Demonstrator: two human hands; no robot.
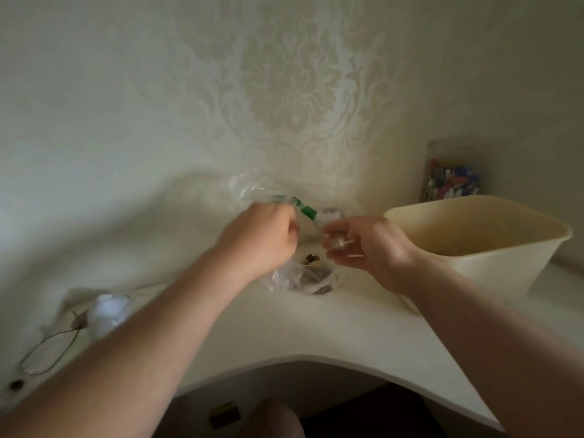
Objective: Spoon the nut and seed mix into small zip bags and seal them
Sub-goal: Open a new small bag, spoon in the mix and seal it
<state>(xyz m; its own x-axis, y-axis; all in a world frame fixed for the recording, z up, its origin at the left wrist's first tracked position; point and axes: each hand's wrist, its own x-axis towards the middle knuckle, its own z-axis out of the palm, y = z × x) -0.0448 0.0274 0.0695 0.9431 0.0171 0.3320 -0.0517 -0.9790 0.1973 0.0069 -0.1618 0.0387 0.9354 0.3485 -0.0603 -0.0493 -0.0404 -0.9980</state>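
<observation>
My left hand [262, 238] grips the top of a clear zip bag [252, 192] with a green strip, raised above the white table [316, 330]. My right hand [360, 245] pinches the bag's other end, where the plastic is blurred. Below the two hands a second clear bag [303, 278] with dark nuts and seeds in it lies on the table near the wall. A large cream tub [474, 235] stands at the right; a dark strip of mix shows just above its near rim. No spoon is visible.
A clear jar [452, 181] with colourful bits stands behind the tub in the corner. At the left lie a crumpled white plastic piece [109, 311], a thin wire loop [47, 352] and a small dark nut [15, 384]. The table's curved front edge runs below my arms.
</observation>
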